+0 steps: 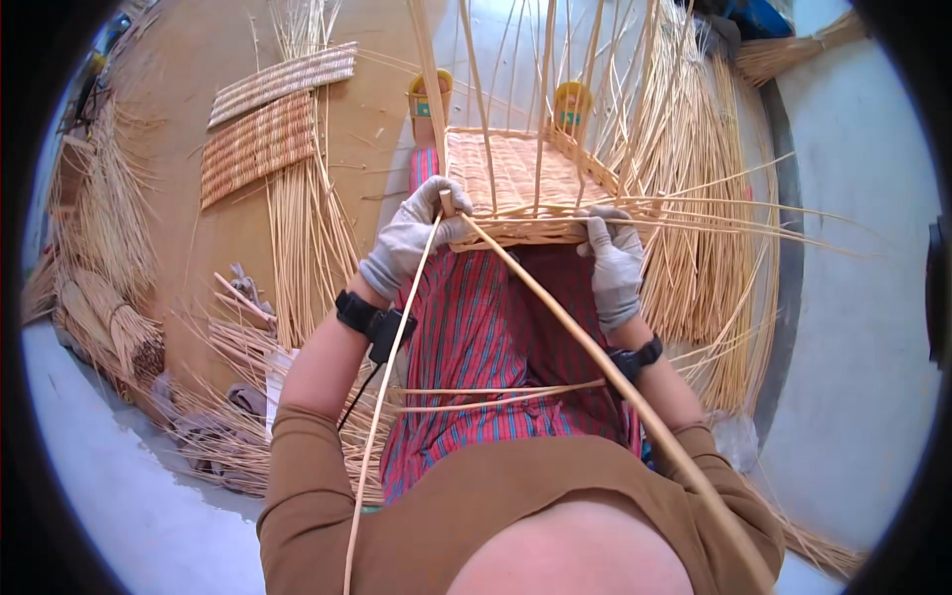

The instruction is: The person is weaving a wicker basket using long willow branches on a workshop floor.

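A half-woven wicker basket [506, 169], with a flat woven base and tall upright stakes, rests over my lap. My left hand [409, 241], in a light grey glove, is closed on its near left corner. A short cane stub pokes up beside the thumb there. From that corner a thick cane [595, 357] slants down to the lower right, and a thinner cane [389, 362] runs down past my left forearm. Also gloved, my right hand [615, 268] pinches the near woven edge toward its right end. Several thin weavers [734, 210] trail off rightward from that edge.
Long loose canes [684, 258] lie heaped on the right. To the left are two woven panels [256, 147] over more canes [300, 248], with tied bundles [114, 317] farther left. Beyond the basket show my feet in yellow slippers [430, 94]. Checked red cloth [456, 367] covers my legs.
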The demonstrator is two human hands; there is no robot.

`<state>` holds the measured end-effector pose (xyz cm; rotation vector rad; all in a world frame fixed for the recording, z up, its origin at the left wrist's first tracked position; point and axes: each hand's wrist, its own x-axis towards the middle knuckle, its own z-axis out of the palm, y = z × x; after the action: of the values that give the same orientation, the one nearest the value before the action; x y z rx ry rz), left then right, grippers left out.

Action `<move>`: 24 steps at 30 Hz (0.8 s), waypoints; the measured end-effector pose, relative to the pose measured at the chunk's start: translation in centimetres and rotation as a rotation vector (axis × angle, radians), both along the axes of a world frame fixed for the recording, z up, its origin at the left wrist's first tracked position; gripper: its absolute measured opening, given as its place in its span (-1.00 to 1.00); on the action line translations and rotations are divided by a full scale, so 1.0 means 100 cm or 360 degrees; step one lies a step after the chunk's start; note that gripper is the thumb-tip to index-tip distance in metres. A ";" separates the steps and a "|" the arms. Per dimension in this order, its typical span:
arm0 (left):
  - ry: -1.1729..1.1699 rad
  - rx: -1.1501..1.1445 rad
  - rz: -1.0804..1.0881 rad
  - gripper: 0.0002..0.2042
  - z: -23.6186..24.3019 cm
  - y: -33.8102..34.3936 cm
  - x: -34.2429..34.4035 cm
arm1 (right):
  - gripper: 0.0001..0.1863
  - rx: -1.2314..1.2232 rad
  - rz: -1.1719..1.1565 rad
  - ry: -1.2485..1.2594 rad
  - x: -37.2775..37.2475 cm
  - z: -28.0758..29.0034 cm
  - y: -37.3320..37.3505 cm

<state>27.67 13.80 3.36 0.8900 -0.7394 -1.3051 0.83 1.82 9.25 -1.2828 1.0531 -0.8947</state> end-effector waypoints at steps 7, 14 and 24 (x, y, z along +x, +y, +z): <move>-0.0187 0.0005 0.0461 -0.78 -0.003 0.000 -0.024 | -0.51 -0.1856 0.0752 0.0505 0.170 0.074 -0.055; -0.0243 0.0038 0.0609 -0.83 -0.001 0.001 -0.032 | -0.34 -0.0430 0.0611 0.0236 0.130 0.092 -0.022; -0.0203 0.0014 0.0653 -0.85 -0.007 -0.002 -0.032 | -0.21 -0.1696 0.0706 0.0449 0.185 0.015 -0.062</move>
<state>24.44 13.62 2.69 1.0750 -0.6090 -0.8952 19.33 -4.33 10.75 -2.4658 0.3982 -0.9603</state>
